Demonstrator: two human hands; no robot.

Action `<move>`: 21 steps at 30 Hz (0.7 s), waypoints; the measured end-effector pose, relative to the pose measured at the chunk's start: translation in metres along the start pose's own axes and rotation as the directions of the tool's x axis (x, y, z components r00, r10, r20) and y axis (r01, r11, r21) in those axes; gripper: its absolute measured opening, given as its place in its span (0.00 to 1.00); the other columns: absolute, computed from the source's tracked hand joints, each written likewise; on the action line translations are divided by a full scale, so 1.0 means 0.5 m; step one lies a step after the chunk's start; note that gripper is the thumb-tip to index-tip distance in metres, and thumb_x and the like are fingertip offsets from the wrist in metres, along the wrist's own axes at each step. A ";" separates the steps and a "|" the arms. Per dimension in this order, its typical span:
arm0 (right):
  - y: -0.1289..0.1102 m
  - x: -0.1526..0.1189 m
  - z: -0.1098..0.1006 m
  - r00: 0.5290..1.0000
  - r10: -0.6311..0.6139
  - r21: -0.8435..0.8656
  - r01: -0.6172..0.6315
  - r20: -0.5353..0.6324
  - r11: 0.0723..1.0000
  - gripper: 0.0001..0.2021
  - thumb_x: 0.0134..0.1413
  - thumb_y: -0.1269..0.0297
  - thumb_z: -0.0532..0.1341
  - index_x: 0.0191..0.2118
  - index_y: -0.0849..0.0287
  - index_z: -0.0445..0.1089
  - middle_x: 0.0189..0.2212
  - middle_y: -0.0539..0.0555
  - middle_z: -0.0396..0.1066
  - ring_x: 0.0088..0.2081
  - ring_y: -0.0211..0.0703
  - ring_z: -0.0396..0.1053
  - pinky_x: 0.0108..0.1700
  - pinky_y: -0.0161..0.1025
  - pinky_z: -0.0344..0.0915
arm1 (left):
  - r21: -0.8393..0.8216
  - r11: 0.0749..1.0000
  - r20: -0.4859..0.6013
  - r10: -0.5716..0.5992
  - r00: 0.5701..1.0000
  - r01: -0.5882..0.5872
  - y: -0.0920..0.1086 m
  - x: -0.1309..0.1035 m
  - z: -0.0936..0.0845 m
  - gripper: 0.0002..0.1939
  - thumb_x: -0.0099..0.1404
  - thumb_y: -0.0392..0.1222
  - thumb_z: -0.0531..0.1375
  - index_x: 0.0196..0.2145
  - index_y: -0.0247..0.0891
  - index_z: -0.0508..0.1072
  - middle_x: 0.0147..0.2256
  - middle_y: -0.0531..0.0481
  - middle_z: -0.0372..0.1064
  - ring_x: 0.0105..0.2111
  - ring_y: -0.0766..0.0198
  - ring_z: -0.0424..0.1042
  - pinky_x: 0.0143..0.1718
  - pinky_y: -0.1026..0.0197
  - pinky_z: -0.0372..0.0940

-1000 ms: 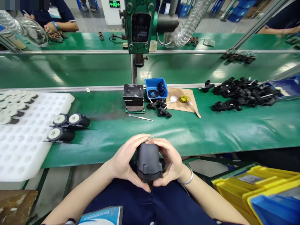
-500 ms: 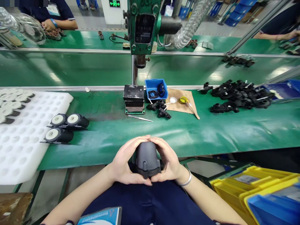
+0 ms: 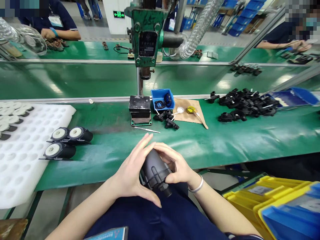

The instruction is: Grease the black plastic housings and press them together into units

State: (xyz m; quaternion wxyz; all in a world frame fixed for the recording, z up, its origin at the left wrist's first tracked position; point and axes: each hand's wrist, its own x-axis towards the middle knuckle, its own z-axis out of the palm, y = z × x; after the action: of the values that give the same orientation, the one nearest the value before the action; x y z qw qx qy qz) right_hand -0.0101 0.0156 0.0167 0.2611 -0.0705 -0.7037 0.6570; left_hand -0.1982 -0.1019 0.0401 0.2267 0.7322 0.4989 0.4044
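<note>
A black cylindrical housing (image 3: 155,168) is tilted in front of my body, its ribbed end and a short spout pointing down to the right. My right hand (image 3: 175,163) grips it, thumb on the near rim and fingers round the far side. Beside its left flank my left hand (image 3: 133,170) is spread, thumb well apart from the fingers; whether its fingers touch the housing is hard to tell. Three similar black housings with white round inserts (image 3: 59,134) lie on the green bench (image 3: 110,146) to the left.
A green press (image 3: 146,40) stands behind a black block (image 3: 139,105). Around it are a blue bin (image 3: 162,99), a brush (image 3: 201,120), black parts (image 3: 245,103), a white tray (image 3: 22,150) and yellow crates (image 3: 270,193). People sit across the bench.
The housing has turned from upright to tilted, its spout now showing. My left hand has opened away from it, its thumb off the rim. The view has shifted slightly.
</note>
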 end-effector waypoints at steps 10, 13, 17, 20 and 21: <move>0.010 -0.006 0.044 0.948 0.162 0.186 -0.113 -0.275 0.976 0.30 0.60 0.41 0.55 0.59 0.57 0.63 0.59 0.61 0.63 0.63 0.50 0.62 0.67 0.49 0.58 | 0.196 0.980 -0.132 0.010 0.991 0.016 -0.039 -0.017 0.046 0.33 0.60 0.33 0.62 0.62 0.38 0.56 0.58 0.35 0.64 0.65 0.41 0.57 0.61 0.37 0.63; 0.014 -0.011 0.064 0.909 0.102 0.033 -0.097 -0.404 0.995 0.24 0.64 0.45 0.53 0.55 0.55 0.67 0.56 0.58 0.66 0.61 0.49 0.63 0.66 0.48 0.59 | 0.267 0.943 -0.272 -0.124 0.954 0.199 -0.030 -0.010 0.083 0.29 0.58 0.33 0.62 0.56 0.37 0.60 0.50 0.37 0.68 0.53 0.45 0.70 0.53 0.41 0.69; 0.013 -0.009 0.064 0.805 0.103 -0.033 -0.150 -0.584 0.988 0.13 0.67 0.56 0.54 0.42 0.56 0.73 0.43 0.54 0.71 0.48 0.42 0.69 0.56 0.41 0.65 | 0.094 0.947 -0.155 -0.292 0.944 0.308 0.004 0.003 0.110 0.33 0.58 0.41 0.66 0.57 0.36 0.58 0.51 0.36 0.65 0.53 0.46 0.68 0.54 0.43 0.68; -0.001 -0.012 0.048 0.876 0.089 -0.013 -0.107 -0.474 0.994 0.14 0.67 0.58 0.55 0.35 0.57 0.74 0.37 0.54 0.72 0.43 0.41 0.70 0.51 0.40 0.66 | -0.151 0.878 0.054 -0.451 0.891 0.453 0.025 0.002 0.106 0.42 0.55 0.51 0.69 0.60 0.37 0.55 0.56 0.35 0.62 0.57 0.46 0.65 0.58 0.44 0.64; -0.006 -0.015 0.045 0.909 0.088 0.008 -0.092 -0.408 0.996 0.14 0.67 0.59 0.55 0.34 0.58 0.74 0.36 0.54 0.72 0.42 0.42 0.69 0.50 0.40 0.66 | -0.203 0.835 0.119 -0.497 0.859 0.511 0.030 0.001 0.102 0.41 0.55 0.52 0.69 0.60 0.37 0.57 0.56 0.36 0.62 0.58 0.47 0.65 0.59 0.44 0.64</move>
State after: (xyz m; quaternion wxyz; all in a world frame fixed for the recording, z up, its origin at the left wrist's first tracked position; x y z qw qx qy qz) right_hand -0.0135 -0.0081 0.0175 0.3711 -0.2398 -0.6337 0.6350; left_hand -0.1482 -0.1037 0.0221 0.4227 0.5561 0.6173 0.3620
